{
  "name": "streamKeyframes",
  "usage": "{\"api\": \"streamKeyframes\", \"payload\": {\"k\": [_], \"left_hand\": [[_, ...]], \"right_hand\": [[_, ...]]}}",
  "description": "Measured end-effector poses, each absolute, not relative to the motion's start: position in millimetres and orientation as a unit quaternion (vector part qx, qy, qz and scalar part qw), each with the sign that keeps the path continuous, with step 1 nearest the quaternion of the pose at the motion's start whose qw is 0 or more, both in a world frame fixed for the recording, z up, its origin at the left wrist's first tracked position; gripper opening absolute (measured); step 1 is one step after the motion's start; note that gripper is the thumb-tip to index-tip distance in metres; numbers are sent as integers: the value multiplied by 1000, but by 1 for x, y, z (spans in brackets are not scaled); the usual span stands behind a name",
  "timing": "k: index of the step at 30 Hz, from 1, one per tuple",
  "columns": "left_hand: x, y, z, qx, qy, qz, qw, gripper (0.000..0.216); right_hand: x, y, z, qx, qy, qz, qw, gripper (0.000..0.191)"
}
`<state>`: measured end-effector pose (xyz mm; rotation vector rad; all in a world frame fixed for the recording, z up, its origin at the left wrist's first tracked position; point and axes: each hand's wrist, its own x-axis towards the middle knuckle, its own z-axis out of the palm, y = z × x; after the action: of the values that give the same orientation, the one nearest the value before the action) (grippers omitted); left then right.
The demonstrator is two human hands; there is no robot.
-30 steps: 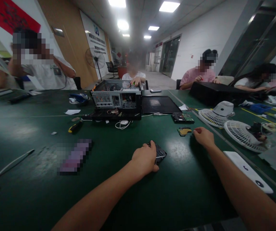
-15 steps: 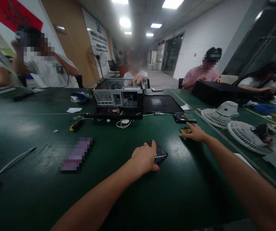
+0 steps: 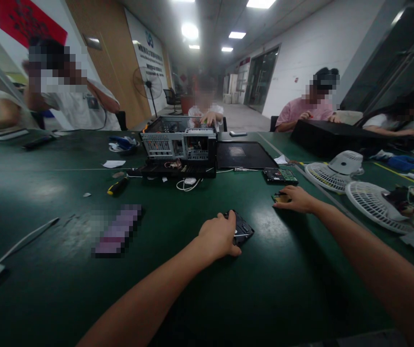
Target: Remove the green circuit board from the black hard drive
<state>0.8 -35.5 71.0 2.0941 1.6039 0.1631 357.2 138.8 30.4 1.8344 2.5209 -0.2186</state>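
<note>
My left hand (image 3: 219, 233) is wrapped over a flat black drive-like part (image 3: 243, 228) lying on the green table, thumb at its near edge and index finger across its top. A thin bright metal strip shows on that part; its left side is hidden under my fingers. Farther right, my right hand (image 3: 295, 199) has its thumb and fingers closed around a small green and gold circuit board (image 3: 282, 197) at table level. Just beyond it lies a hard drive (image 3: 280, 176) with an exposed green board.
An opened computer case (image 3: 178, 147) stands ahead, beside a black panel (image 3: 246, 154). White fan parts (image 3: 376, 205) lie right. A yellow-black screwdriver (image 3: 118, 186) and blurred purple object (image 3: 118, 230) lie left. Co-workers sit along the far side, one (image 3: 207, 113) behind the case.
My right thumb and fingers have drawn closer together around the circuit board. My left hand stays on the black part. The whole view has shifted slightly.
</note>
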Motion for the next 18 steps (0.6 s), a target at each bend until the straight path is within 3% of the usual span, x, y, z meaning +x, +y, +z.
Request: {"api": "streamKeyframes", "payload": {"k": [9,18], "left_hand": [[0,-34,71,792,572,4,213,120],[-4,-32,75,807,562,-50,176,127]], "right_hand": [[388,140,48,687,688,-137,-190,75],[355,164,35,709,692,-97,-94,75]]}}
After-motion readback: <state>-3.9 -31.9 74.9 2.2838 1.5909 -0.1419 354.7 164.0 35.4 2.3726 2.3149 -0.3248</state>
